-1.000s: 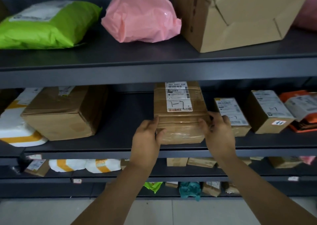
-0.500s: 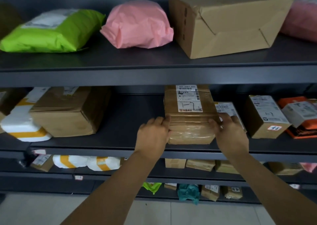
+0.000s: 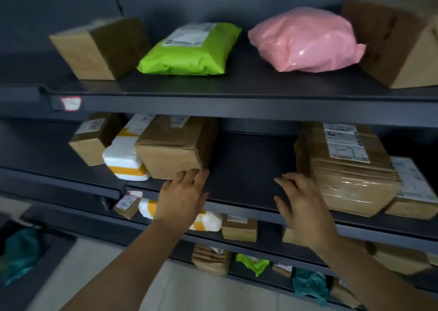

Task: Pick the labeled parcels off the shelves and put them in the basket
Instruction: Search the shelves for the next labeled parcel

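Reaches with two bare hands toward the dark middle shelf (image 3: 246, 168), gripping nothing in either. Shows the left hand (image 3: 181, 198) palm down, fingers straight and slightly spread, fingertips at the lower near corner of a plain cardboard box (image 3: 170, 154); contact with it cannot be told. Shows the right hand (image 3: 302, 204) flat as well, fingers fanned apart and thumb out, just left of a tape-wrapped labelled parcel (image 3: 348, 175) lying on the same shelf; fingertips at its near left edge, touch unclear through motion blur. Between the two hands, a bare stretch of shelf. Beyond the left hand's outer side, past the plain box and against it, a white-and-yellow padded parcel (image 3: 124, 161), then a small labelled box (image 3: 91, 140). On the far side of the right hand, tucked against the taped parcel, a smaller labelled carton (image 3: 412, 192). Above both hands, along the top shelf: a brown box (image 3: 99, 47), a green mailer (image 3: 189, 50) with a white label, a pink plastic bag (image 3: 305, 40) and a large carton (image 3: 398, 45). Well below and left of the left forearm, a dark bin (image 3: 59, 246), blurred, with a teal bag (image 3: 19, 251) inside. Beneath both wrists, lower shelves stocked with more small parcels.
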The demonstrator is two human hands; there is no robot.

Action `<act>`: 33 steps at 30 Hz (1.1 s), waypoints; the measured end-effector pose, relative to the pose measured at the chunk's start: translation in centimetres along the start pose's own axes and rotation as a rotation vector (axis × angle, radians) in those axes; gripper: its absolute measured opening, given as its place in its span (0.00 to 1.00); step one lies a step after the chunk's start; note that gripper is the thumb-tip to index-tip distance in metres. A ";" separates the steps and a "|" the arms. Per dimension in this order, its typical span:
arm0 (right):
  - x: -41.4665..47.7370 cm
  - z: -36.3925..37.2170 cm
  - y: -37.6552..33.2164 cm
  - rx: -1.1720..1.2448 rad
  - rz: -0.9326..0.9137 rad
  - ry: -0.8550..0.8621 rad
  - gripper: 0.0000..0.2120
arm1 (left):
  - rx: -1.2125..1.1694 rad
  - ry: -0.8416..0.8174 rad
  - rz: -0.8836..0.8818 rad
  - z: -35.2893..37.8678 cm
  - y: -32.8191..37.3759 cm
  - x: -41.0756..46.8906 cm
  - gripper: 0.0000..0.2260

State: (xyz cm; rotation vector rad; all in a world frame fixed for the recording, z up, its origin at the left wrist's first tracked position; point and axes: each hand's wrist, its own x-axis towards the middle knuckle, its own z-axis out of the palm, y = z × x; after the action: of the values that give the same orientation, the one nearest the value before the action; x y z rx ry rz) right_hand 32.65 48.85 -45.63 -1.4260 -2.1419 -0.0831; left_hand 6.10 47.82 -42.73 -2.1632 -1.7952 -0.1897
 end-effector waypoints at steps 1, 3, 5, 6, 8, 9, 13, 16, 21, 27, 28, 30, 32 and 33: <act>0.4 0.6 -0.9 0.007 -0.003 -0.033 0.21 | 0.002 0.001 -0.014 -0.1 -1.5 -0.4 0.25; 1.8 2.2 -3.6 0.019 -0.018 -0.070 0.22 | 0.021 0.005 -0.044 -0.5 -5.3 -1.2 0.26; 3.7 3.7 -6.8 0.031 -0.025 -0.096 0.23 | 0.041 0.031 -0.071 -0.8 -9.1 -1.8 0.25; 4.6 4.5 -8.5 0.045 -0.024 -0.101 0.22 | 0.043 0.040 -0.083 -0.8 -10.9 -2.1 0.25; 6.4 5.9 -11.6 0.082 -0.022 -0.095 0.22 | 0.039 0.055 -0.087 -0.3 -14.1 -2.4 0.24; 7.4 6.5 -13.0 0.093 -0.023 -0.088 0.21 | 0.038 0.054 -0.091 0.1 -15.6 -2.5 0.23; 10.7 8.7 -17.6 0.085 -0.025 -0.067 0.23 | 0.037 0.014 -0.101 1.9 -20.7 -2.8 0.24; 12.9 9.9 -19.7 -0.020 0.007 -0.064 0.26 | 0.007 0.005 -0.115 2.7 -23.3 -2.5 0.25; 15.4 12.0 -20.6 -0.137 0.156 -0.279 0.30 | -0.089 0.044 -0.059 4.2 -25.3 -1.2 0.26; 14.7 13.7 -19.9 -0.166 0.147 -0.063 0.20 | -0.442 0.053 -0.031 5.4 -23.0 2.3 0.26; 14.6 13.9 -19.8 -0.160 0.142 -0.006 0.18 | -0.511 0.044 -0.067 5.5 -22.3 3.0 0.26; 14.2 14.1 -19.5 -0.126 0.132 0.077 0.15 | -0.635 0.029 -0.176 5.4 -20.9 4.3 0.25; 13.8 14.2 -19.2 -0.082 0.137 0.134 0.12 | -0.752 -0.001 -0.292 5.3 -19.9 5.3 0.20; 13.5 14.1 -18.9 -0.071 0.145 0.156 0.12 | -0.786 -0.016 -0.321 5.4 -19.5 5.5 0.17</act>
State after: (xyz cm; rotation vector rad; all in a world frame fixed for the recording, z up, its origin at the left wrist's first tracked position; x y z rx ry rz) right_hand 6.70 56.81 -46.37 -1.5577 -1.9214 -0.2111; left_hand -12.30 57.77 -42.97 -2.2915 -2.3341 -1.1185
